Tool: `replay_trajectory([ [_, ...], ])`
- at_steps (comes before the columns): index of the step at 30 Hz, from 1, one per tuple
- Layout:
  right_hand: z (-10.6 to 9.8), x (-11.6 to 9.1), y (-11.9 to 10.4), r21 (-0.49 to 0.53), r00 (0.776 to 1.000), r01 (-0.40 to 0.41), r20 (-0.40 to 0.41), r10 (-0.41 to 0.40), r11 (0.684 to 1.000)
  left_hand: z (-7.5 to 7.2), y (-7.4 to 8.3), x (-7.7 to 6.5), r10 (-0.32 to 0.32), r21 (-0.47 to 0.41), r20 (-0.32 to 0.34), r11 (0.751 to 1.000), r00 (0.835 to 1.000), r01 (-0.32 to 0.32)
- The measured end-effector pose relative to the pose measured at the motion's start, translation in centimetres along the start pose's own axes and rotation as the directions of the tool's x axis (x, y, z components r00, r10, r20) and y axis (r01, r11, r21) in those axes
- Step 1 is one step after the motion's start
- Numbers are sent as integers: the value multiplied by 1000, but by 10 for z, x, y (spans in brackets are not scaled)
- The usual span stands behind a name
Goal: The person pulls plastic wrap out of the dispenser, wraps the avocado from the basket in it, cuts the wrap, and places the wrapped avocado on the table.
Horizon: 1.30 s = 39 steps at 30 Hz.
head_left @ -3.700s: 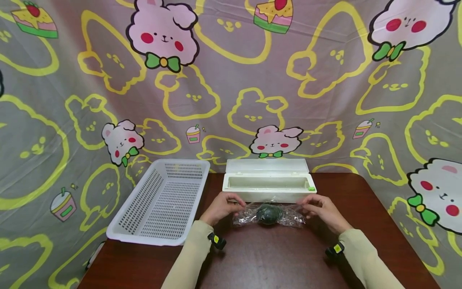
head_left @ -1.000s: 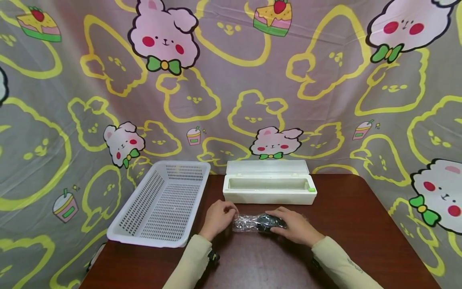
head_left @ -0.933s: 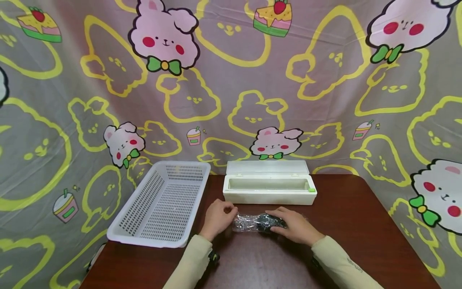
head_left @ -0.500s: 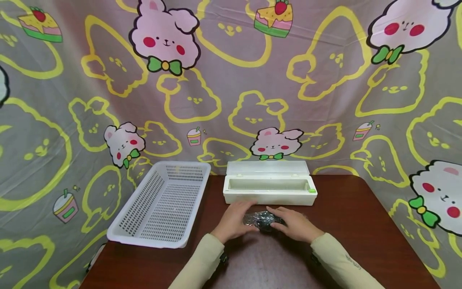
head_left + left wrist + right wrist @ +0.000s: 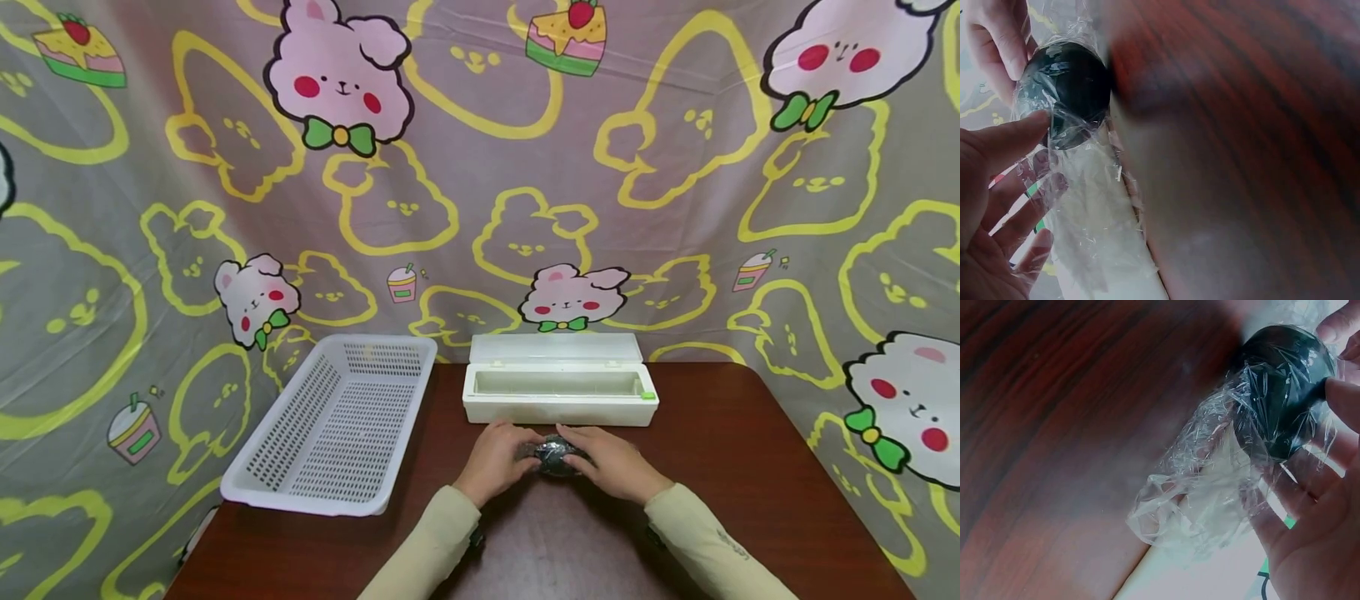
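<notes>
Between the hands on the table, a dark green, smooth, round fruit (image 5: 556,455) is wrapped in clear cling film. The left hand (image 5: 495,462) curls its thumb and fingers about the film on the fruit's left side. On the right side, the right hand (image 5: 617,463) grips the fruit with its thumb in front and fingers behind. In the left wrist view, loose cling film (image 5: 1094,212) trails off the fruit, and the left thumb (image 5: 1019,134) presses near it. The right wrist view shows a crumpled film tail (image 5: 1179,494) on the other side. The fruit's exact kind cannot be told.
Just behind the hands stands a long white cling film box (image 5: 558,411), lid raised, with a green slider (image 5: 648,393) at its right end. A white perforated plastic basket (image 5: 352,433) sits at the left of the brown table (image 5: 750,475). Patterned cloth (image 5: 465,192) hangs behind.
Earlier, both hands held the film's ends apart. The right hand then took hold of the fruit. The left hand has moved right, gathering the left film end against the fruit.
</notes>
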State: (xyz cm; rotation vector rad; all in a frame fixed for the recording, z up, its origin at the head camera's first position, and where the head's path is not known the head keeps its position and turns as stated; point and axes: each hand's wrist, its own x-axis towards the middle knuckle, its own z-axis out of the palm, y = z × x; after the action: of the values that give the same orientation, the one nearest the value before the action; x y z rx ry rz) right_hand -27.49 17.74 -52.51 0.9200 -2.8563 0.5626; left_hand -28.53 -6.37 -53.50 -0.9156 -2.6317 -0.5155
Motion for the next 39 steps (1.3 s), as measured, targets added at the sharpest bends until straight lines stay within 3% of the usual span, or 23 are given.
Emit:
replay_trajectory([
  [9, 3, 4, 0, -60, 992, 21, -120, -28, 998, -1, -1, 3, -5, 33, 4, 999, 1000, 5],
  [16, 7, 4, -3, -133, 976, 91, -185, -115, 987, -1, -1, 1, -2, 51, -31, 999, 1000, 3],
  [25, 11, 2, -1, -164, 966, 155, -179, -184, 974, 1, -2, 1, 15, 83, -55, 997, 998, -10],
  [30, 9, 4, -1, -179, 968, 143, -181, -175, 973, 1, 0, 1, 64, 126, -66, 991, 996, -55],
  [39, 3, 7, -1, -157, 975, 133, -155, -158, 979, 4, 7, 3, 90, 189, -43, 979, 995, -80],
])
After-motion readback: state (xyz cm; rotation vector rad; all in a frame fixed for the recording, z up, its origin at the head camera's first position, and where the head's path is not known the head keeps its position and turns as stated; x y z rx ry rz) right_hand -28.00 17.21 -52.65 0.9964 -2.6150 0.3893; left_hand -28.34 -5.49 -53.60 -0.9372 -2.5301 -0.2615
